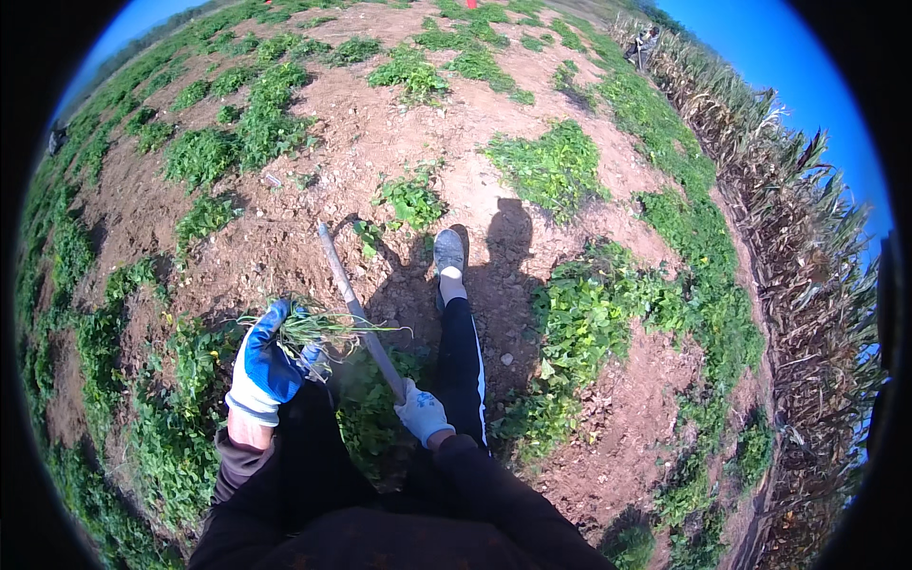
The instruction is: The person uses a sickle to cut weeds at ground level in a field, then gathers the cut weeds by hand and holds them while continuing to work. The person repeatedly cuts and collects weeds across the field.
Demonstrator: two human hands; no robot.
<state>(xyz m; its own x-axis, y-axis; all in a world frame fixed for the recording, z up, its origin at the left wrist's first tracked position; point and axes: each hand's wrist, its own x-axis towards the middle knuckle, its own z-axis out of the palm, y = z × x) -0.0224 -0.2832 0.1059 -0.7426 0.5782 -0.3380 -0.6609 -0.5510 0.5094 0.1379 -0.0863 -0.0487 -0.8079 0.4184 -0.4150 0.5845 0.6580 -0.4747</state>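
My left hand (265,363), in a white work glove with a blue coated palm, is closed around a bunch of pulled grass (303,329). Thin blades and pale roots stick out to the right of the fingers. My right hand (422,412), gloved in white, grips a long wooden handle (356,306) near its lower end in the picture. The handle slants up and left, crossing behind the loose grass tips. No tool head shows on it; the end below my right hand is hidden.
Leafy green vines (598,313) grow in patches over dry reddish soil (356,142). My leg and grey shoe (449,249) are stretched forward between patches. Dry corn stalks (791,214) line the right side. Another person (643,46) stands far off beside the corn.
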